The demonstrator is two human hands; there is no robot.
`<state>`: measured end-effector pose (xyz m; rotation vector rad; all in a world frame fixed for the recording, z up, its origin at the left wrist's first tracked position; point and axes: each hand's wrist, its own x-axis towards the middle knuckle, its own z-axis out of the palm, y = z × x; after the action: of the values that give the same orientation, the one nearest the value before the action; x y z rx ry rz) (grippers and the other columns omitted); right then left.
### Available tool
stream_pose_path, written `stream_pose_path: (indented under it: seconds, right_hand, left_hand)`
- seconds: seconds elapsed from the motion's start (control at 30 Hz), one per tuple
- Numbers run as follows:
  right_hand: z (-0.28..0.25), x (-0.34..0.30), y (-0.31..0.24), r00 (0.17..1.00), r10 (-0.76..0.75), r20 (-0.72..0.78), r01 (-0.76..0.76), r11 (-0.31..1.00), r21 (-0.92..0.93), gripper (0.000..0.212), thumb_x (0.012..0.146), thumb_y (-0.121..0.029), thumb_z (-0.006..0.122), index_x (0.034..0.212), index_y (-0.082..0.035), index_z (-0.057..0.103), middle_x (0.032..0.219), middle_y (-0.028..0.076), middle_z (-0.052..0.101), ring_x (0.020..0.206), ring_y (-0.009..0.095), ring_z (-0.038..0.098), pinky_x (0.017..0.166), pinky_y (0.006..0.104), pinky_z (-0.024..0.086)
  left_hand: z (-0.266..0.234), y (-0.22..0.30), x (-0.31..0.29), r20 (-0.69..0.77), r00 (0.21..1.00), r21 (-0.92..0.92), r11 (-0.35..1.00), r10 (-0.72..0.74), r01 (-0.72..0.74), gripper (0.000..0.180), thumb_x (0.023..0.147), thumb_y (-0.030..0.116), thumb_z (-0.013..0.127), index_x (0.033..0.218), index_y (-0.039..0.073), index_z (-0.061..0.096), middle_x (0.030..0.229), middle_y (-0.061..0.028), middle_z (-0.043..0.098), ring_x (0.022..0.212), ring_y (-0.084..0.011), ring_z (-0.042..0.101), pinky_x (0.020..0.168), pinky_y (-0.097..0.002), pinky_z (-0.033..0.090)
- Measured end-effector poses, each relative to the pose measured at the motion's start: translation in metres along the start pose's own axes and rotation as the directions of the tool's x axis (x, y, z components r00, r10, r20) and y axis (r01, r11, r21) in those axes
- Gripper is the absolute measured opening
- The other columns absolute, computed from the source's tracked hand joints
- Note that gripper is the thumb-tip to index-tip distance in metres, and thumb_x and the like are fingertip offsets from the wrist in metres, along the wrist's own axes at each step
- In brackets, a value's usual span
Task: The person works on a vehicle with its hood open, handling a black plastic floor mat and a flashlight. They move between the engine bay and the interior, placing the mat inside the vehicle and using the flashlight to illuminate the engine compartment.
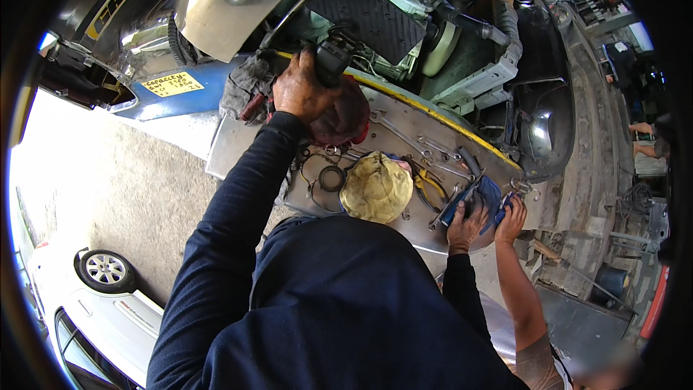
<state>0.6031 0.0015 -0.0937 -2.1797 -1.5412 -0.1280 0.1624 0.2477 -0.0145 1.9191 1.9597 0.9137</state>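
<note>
My left hand (302,90) is closed around a black boxy object (333,59), whose kind I cannot make out, at the edge of the engine bay. Under that hand lies a bunched dark red cloth (345,112), with a grey rag (247,88) to its left. My right hand (466,226) rests with fingers stretched out on a dark blue item (489,193) at the right end of a metal panel (292,198). Close beside it is another person's hand (511,221). Yellow-handled pliers (431,189) and several wrenches (398,132) lie to its left.
A yellowish cloth cap (377,188) and a black ring (331,178) lie on the panel. Beyond the yellow-edged car body (440,120) is the open engine bay. Wooden planks (588,152) stretch along the right. A white car (115,325) stands at lower left.
</note>
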Motion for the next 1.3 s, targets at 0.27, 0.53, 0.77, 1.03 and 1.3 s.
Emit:
stream_pose_path:
  seconds: [0.27,0.53,0.77,1.03,1.3]
  right_hand:
    - [0.0049,-0.0044,0.0043,1.000,0.000,-0.019,-0.002,0.996,-0.090,0.056,0.105,-0.043,0.062,0.145,-0.004,0.060,0.147,0.021,0.058,0.141,0.045,0.048,0.121,0.0549,0.031]
    - [0.0001,-0.0019,0.0013,0.998,0.054,0.031,-0.051,0.993,-0.108,0.059,0.107,-0.046,0.059,0.149,-0.004,0.058,0.151,0.023,0.054,0.146,0.047,0.044,0.125,0.0552,0.028]
    - [0.0004,0.0018,0.0013,1.000,-0.027,0.000,0.027,1.000,0.005,0.057,0.103,-0.047,0.063,0.144,-0.007,0.060,0.142,0.021,0.059,0.138,0.046,0.049,0.121,0.0570,0.030]
    - [0.0012,0.0015,0.0027,0.998,-0.054,-0.014,0.055,0.998,0.038,0.057,0.104,-0.047,0.062,0.144,-0.006,0.062,0.143,0.021,0.059,0.139,0.045,0.049,0.120,0.0558,0.031]
    - [0.0002,0.0021,0.0013,0.999,-0.032,-0.001,0.032,0.999,0.015,0.059,0.104,-0.049,0.062,0.144,-0.006,0.062,0.144,0.019,0.059,0.139,0.044,0.049,0.120,0.0558,0.031]
  left_hand:
    - [0.0010,-0.0072,0.0025,-0.006,1.000,-0.019,1.000,0.009,-0.009,0.093,0.072,0.048,0.088,0.145,0.004,0.052,0.131,-0.0221,0.066,0.114,-0.0451,0.070,0.096,-0.0545,0.058]
    - [0.0020,-0.0057,-0.0042,-0.046,0.998,-0.076,0.996,-0.046,0.042,0.092,0.070,0.045,0.089,0.144,0.004,0.052,0.133,-0.0230,0.066,0.116,-0.0457,0.069,0.096,-0.0540,0.058]
    - [-0.0028,-0.0082,-0.0009,0.010,0.999,-0.081,0.995,-0.052,0.053,0.096,0.069,0.040,0.090,0.149,0.005,0.051,0.136,-0.0233,0.066,0.123,-0.0457,0.067,0.101,-0.0531,0.056]
    - [-0.0037,-0.0072,0.0007,0.010,1.000,-0.032,0.999,0.004,-0.003,0.098,0.070,0.045,0.088,0.150,0.004,0.051,0.133,-0.0240,0.065,0.117,-0.0453,0.069,0.099,-0.0528,0.057]
    - [-0.0038,-0.0047,0.0010,0.006,1.000,-0.014,1.000,0.010,-0.010,0.095,0.070,0.044,0.089,0.149,0.004,0.052,0.131,-0.0226,0.066,0.114,-0.0446,0.071,0.097,-0.0524,0.058]
